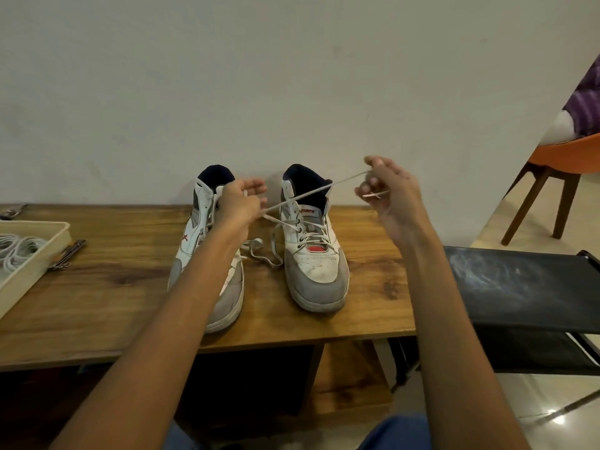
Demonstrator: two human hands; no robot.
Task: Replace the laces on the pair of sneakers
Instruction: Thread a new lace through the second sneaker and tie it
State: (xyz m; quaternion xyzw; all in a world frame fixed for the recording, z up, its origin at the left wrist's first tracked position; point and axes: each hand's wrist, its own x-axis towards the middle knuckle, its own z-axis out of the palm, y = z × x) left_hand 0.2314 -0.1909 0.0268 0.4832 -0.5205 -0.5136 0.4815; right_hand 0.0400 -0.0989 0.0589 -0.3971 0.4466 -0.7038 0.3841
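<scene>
I have both hands up over the pair of sneakers, which stand side by side near the desk's back edge, toes toward me. My right hand is raised beside the right sneaker and pinches a grey-white lace, its tip poking out between the fingers. From there the lace runs taut down to my left hand, which is curled round it above the left sneaker. More of the lace lies slack in loops on the desk between the two shoes.

I judge the lace light, limp and a little slick: it will follow any pull but sag and twist once tension drops, so I would grip it close to the stiff tip for threading. The sneakers look sturdy and should stay put under gentle tugs, though a hard pull could tip one over.

At the desk's left edge sits a tray holding coiled white laces, with a metal tool just beside it.
</scene>
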